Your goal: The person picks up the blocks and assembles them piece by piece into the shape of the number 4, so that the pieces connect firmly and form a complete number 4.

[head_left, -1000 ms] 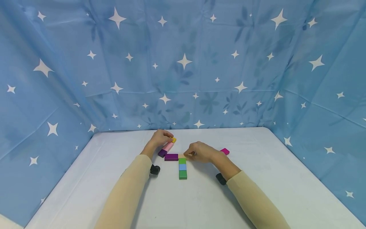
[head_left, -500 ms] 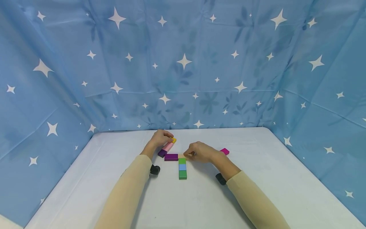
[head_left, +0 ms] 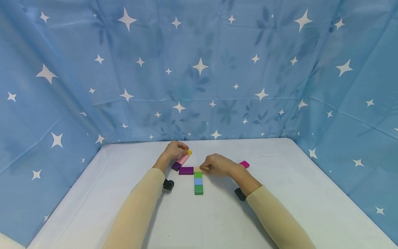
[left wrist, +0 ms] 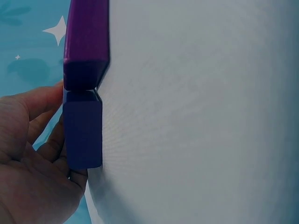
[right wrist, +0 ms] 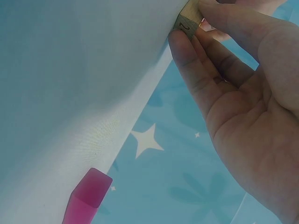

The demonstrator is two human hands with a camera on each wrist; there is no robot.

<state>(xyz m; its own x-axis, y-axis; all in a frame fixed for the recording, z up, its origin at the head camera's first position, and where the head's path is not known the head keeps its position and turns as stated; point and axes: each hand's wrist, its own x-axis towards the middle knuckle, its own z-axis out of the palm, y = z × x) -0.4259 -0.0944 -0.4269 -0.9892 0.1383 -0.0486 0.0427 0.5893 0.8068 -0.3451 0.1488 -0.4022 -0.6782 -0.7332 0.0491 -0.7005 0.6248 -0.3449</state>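
Note:
My left hand pinches a yellow block at the far end of a slanted row. Below it in that row lie a pink block and a dark purple block. A purple block stands crosswise at the middle, seemingly touching a plain wooden block. My right hand holds this wooden block between thumb and fingers; the right wrist view shows a dark mark on the wooden block's end. Fingers hide part of both held blocks.
Toward me from the wooden block runs a line of a green block, a blue block and a darker green block. A magenta block lies behind my right wrist. A starry blue curtain borders the white table.

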